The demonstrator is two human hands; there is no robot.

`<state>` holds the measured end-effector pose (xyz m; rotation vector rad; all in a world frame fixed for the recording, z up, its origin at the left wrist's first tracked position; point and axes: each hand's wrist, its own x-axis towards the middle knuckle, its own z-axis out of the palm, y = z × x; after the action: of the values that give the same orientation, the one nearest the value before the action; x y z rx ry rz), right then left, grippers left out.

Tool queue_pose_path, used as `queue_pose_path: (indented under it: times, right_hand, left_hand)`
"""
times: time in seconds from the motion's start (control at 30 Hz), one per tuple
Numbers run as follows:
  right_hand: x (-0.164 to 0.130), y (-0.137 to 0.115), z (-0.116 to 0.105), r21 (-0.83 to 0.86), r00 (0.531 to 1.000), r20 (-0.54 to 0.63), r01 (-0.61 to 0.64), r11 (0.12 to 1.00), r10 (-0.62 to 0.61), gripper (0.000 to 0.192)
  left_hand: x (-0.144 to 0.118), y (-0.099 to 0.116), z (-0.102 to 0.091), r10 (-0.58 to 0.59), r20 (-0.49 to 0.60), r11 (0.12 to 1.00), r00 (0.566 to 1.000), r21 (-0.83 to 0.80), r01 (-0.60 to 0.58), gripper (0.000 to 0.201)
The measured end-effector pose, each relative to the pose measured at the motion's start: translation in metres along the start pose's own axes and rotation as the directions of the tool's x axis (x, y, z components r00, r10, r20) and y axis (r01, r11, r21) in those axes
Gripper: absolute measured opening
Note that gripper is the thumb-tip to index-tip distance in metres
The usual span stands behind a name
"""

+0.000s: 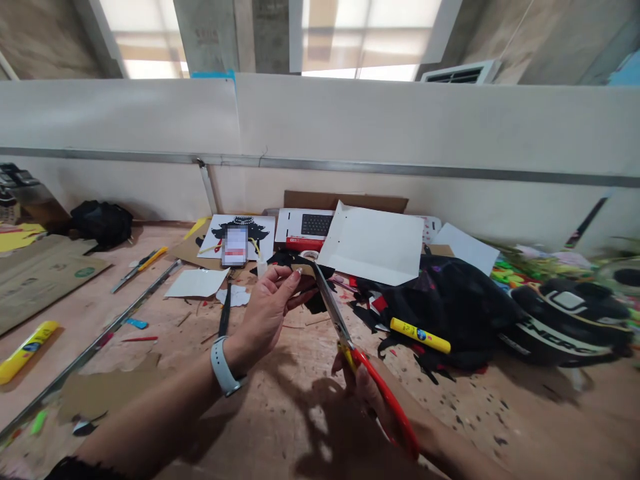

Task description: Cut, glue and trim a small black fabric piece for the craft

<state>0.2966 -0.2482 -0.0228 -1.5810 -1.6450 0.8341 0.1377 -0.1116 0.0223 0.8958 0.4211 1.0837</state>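
Note:
My left hand [270, 307], with a pale blue watch strap at the wrist, pinches a small piece of brown card [304, 271] between thumb and fingers. Dark material shows around that piece; whether it belongs to it I cannot tell. My right hand [364, 388] is wrapped round the red and yellow handles of a pair of scissors [334, 310]. The blades point up and away, their tips right beside the card. Behind my left hand stand a phone [235, 247] with a blurred screen and a small white bottle [262, 265].
A yellow glue stick [420, 335] lies by black cloth [450, 307] on the right; another yellow tube [29, 351] is far left. A craft knife [140, 269], a metal ruler [115, 331], a keyboard box [303, 227], white sheets [377, 243] and scraps cover the table.

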Motion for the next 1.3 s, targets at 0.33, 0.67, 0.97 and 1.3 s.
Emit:
queue_pose_path:
  times: [0.33, 0.67, 0.97, 1.3]
  right_hand:
    - [-0.007, -0.001, -0.001, -0.075, 1.000, -0.004, 0.002, 0.997, -0.002, 0.037]
    - [-0.004, -0.013, -0.014, -0.126, 0.999, 0.020, -0.027, 0.992, 0.029, 0.029]
    - [-0.008, -0.017, -0.013, -0.103, 0.999, 0.027, -0.021, 0.994, 0.024, 0.029]
    - [-0.004, -0.014, -0.010, -0.086, 0.999, 0.045, -0.023, 0.996, 0.027, 0.030]
  left_hand:
    - [-0.002, -0.002, 0.002, -0.037, 0.016, 0.999, 0.999, 0.015, 0.037, 0.027]
    - [-0.006, -0.002, 0.003, -0.028, 0.045, 0.999, 0.999, 0.023, 0.027, 0.019]
    - [-0.005, -0.006, 0.001, -0.017, 0.059, 0.999, 0.998, 0.040, 0.015, 0.023]
    - [-0.006, -0.006, 0.001, -0.008, 0.068, 0.997, 0.998, 0.079, 0.003, 0.021]
